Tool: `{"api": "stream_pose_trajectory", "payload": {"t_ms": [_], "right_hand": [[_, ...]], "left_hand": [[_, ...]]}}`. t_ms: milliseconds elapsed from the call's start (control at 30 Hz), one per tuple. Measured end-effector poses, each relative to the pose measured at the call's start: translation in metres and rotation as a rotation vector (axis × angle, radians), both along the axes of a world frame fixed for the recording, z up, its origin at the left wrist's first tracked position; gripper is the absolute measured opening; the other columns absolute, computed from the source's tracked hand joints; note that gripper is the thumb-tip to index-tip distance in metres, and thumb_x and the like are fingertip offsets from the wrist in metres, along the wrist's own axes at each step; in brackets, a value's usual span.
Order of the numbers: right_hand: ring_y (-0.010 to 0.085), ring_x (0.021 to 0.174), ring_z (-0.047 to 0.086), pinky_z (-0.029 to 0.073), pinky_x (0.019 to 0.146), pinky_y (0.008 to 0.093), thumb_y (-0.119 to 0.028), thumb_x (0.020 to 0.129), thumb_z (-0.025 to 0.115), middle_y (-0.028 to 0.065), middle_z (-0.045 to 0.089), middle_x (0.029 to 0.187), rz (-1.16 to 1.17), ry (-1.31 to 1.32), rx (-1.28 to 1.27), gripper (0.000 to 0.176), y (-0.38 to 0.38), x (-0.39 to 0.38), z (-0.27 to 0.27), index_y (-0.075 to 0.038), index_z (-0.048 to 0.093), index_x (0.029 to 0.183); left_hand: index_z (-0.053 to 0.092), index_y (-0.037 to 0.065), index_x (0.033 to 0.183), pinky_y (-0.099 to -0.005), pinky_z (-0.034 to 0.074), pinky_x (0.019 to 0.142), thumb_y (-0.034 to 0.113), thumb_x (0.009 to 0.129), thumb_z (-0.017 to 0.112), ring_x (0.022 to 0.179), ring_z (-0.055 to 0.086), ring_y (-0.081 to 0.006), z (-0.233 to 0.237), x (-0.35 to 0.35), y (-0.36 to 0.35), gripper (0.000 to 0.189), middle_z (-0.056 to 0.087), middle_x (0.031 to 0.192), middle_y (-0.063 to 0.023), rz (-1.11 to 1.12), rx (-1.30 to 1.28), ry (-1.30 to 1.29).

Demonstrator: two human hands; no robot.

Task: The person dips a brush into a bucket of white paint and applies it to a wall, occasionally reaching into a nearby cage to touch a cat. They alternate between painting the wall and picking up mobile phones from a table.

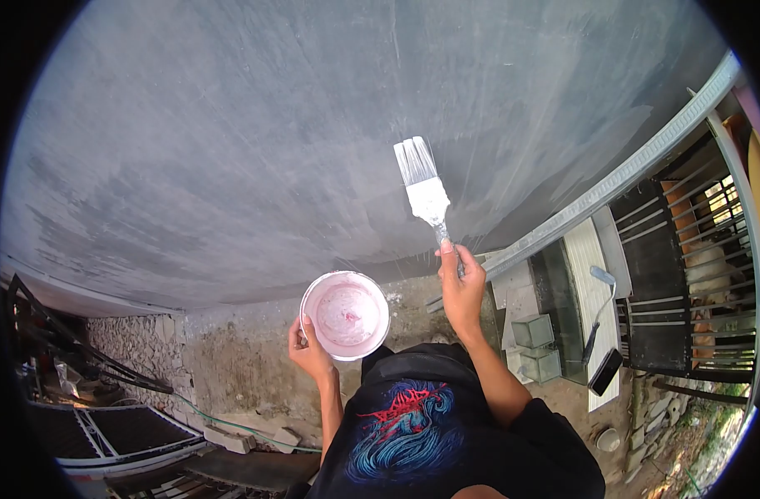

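A grey wall [255,150] fills the upper part of the view. My right hand [462,283] is closed round the handle of a wide paintbrush [428,198], its bristles pointing up in front of the wall. White paint coats the brush's lower part; whether its bristles touch the wall I cannot tell. At the lower left of the brush, my left hand [312,349] grips the rim and side of a round white bucket [344,316], thumb over the edge. Pale pinkish-white paint lies inside the bucket.
To the right, a paint roller [603,276] and a black phone-like object [605,372] lie on a pale board [592,291]. Glass boxes [536,333] stand beside it. A barred metal structure [696,274] is far right. A green hose [239,427] crosses the ground at lower left.
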State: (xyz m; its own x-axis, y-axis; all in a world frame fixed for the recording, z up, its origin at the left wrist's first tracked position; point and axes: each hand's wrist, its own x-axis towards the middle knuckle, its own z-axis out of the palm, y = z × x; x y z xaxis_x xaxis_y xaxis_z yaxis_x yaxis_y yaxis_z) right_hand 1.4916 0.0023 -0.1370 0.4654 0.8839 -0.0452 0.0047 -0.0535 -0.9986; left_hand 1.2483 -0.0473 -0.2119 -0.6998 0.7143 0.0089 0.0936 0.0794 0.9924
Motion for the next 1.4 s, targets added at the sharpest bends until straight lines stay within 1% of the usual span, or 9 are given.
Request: {"api": "stream_pose_trajectory", "payload": {"t_ms": [167, 400, 533, 767, 900, 1133, 1200, 1300, 1400], "right_hand": [[0.0235, 0.058, 0.054, 0.042, 0.059, 0.0365, -0.036, 0.098, 0.055, 0.0100, 0.061, 0.065, -0.041, -0.235, 0.000, 0.042, 0.026, -0.015, -0.098, 0.003, 0.064, 0.088], [0.0163, 0.061, 0.051, 0.041, 0.061, 0.0339, -0.039, 0.094, 0.059, 0.0060, 0.055, 0.063, 0.004, -0.134, -0.381, 0.043, 0.013, -0.020, -0.208, 0.002, 0.067, 0.082], [0.0114, 0.056, 0.045, 0.036, 0.054, 0.0303, -0.039, 0.095, 0.059, 0.0012, 0.050, 0.060, 0.004, -0.062, -0.428, 0.043, 0.016, -0.013, -0.173, 0.002, 0.067, 0.082], [0.0051, 0.054, 0.038, 0.028, 0.049, 0.0245, -0.040, 0.097, 0.057, -0.0035, 0.044, 0.058, 0.099, 0.068, -0.138, 0.043, 0.017, -0.019, -0.030, 0.000, 0.064, 0.086], [0.0040, 0.056, 0.040, 0.029, 0.049, 0.0238, -0.040, 0.098, 0.055, -0.0031, 0.045, 0.060, 0.102, -0.065, 0.072, 0.043, 0.013, -0.024, -0.013, 0.000, 0.062, 0.085], [0.0121, 0.058, 0.047, 0.040, 0.057, 0.0315, -0.037, 0.099, 0.054, 0.0002, 0.052, 0.061, 0.011, -0.357, 0.078, 0.042, 0.030, -0.036, -0.138, 0.001, 0.064, 0.085], [0.0321, 0.070, 0.064, 0.045, 0.065, 0.0407, -0.038, 0.096, 0.055, 0.0177, 0.065, 0.071, 0.104, -0.317, -0.227, 0.046, 0.021, -0.036, -0.191, 0.004, 0.064, 0.082], [0.0135, 0.057, 0.047, 0.040, 0.057, 0.0328, -0.042, 0.096, 0.057, 0.0005, 0.052, 0.060, 0.110, -0.063, -0.480, 0.045, 0.016, -0.034, -0.226, 0.000, 0.064, 0.081], [0.0089, 0.053, 0.042, 0.033, 0.050, 0.0285, -0.042, 0.096, 0.058, -0.0018, 0.047, 0.057, 0.102, 0.018, -0.367, 0.044, 0.027, -0.031, -0.192, -0.002, 0.063, 0.080]], "left_hand": [[0.066, -0.005, 0.106, -0.0240, 0.044, 0.065, 0.022, 0.092, 0.067, 0.072, 0.052, -0.0083, -0.007, -0.001, -0.008, 0.030, 0.054, 0.080, -0.0003, 0.006, 0.001, -0.016], [0.066, -0.005, 0.106, -0.0227, 0.043, 0.065, 0.022, 0.092, 0.068, 0.072, 0.050, -0.0080, -0.007, -0.014, -0.020, 0.030, 0.053, 0.078, 0.0008, 0.087, 0.011, 0.006], [0.066, -0.005, 0.106, -0.0232, 0.042, 0.066, 0.022, 0.092, 0.067, 0.072, 0.050, -0.0082, -0.006, -0.019, -0.023, 0.030, 0.053, 0.078, 0.0010, 0.094, -0.009, 0.023], [0.066, -0.005, 0.106, -0.0247, 0.043, 0.067, 0.022, 0.092, 0.067, 0.072, 0.050, -0.0087, -0.007, -0.013, -0.017, 0.030, 0.052, 0.078, 0.0009, 0.068, -0.005, 0.017], [0.066, -0.005, 0.106, -0.0244, 0.042, 0.066, 0.021, 0.092, 0.068, 0.071, 0.049, -0.0085, -0.002, -0.008, -0.014, 0.030, 0.051, 0.078, 0.0011, 0.068, 0.018, -0.026], [0.066, -0.005, 0.106, -0.0245, 0.042, 0.065, 0.021, 0.092, 0.068, 0.071, 0.049, -0.0083, -0.009, -0.017, -0.016, 0.030, 0.052, 0.078, 0.0010, 0.090, 0.008, 0.013], [0.066, -0.005, 0.105, -0.0248, 0.042, 0.065, 0.021, 0.092, 0.068, 0.071, 0.049, -0.0082, -0.010, -0.021, -0.015, 0.029, 0.052, 0.078, 0.0008, 0.107, 0.020, 0.031], [0.067, -0.005, 0.104, -0.0250, 0.042, 0.065, 0.021, 0.092, 0.067, 0.072, 0.049, -0.0086, -0.006, -0.024, -0.017, 0.029, 0.053, 0.079, 0.0005, 0.126, 0.004, 0.020], [0.067, -0.005, 0.104, -0.0249, 0.042, 0.064, 0.021, 0.092, 0.067, 0.072, 0.049, -0.0087, -0.007, -0.025, -0.014, 0.029, 0.053, 0.079, 0.0005, 0.128, 0.045, 0.033]]}}
